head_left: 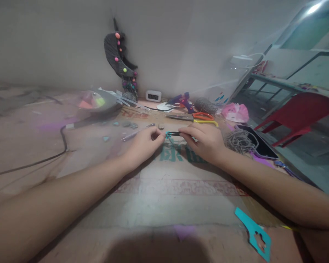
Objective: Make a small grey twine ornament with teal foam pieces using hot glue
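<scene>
My left hand is closed in a pinch on a small teal piece, too small to make out in detail. From the other side, my right hand grips black tweezers, whose two thin prongs reach the teal piece. Both hands are above a printed cardboard sheet. Just beyond them lie scissors with orange and yellow handles. A clear pen-like stick lies beside my left hand, with small teal and grey scraps farther left.
A purple glue gun, a grey yarn ball and a white clock stand at the back. Loose grey yarn and a phone lie right. A teal cutout is near the front; a cable crosses the left.
</scene>
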`<state>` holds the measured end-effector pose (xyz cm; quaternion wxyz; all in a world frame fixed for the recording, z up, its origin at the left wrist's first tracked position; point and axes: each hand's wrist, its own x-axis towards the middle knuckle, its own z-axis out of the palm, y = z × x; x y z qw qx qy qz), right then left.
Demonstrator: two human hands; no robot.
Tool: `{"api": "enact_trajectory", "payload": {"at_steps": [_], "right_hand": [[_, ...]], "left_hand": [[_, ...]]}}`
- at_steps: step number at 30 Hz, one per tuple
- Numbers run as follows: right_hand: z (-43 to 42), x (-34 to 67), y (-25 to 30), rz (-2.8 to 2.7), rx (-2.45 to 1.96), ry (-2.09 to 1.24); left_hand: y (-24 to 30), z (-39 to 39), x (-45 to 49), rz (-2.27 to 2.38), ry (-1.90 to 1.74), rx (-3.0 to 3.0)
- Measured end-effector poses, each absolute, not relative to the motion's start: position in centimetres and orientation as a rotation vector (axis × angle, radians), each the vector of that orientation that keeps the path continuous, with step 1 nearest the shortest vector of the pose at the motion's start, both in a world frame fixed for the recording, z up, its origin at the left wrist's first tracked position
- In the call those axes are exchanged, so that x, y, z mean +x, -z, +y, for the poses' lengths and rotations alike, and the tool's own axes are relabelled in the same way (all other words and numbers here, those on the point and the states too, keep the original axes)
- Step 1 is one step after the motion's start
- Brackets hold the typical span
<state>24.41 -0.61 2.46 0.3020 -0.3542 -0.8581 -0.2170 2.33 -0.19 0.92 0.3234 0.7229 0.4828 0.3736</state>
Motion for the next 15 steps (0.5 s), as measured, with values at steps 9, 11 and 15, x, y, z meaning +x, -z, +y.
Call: {"api": "enact_trajectory", "payload": {"at_steps": [9, 11, 15], "right_hand": [[-0.67, 24.32, -2.23, -2.291, -0.989, 0.534], [-0.73, 24.25, -2.24, -2.299, -0.992, 0.559], [-0.84, 24.21, -2.19, -2.309, -0.936, 0.621]], "left_hand": [[-0.92, -0.22, 2.36, 1.267, -0.975, 1.900], [-0.92, -0.25, 2.39, 1.268, -0.982, 1.887], [-0.86, -0.25, 2.42, 1.256, -0.986, 1.881]]}}
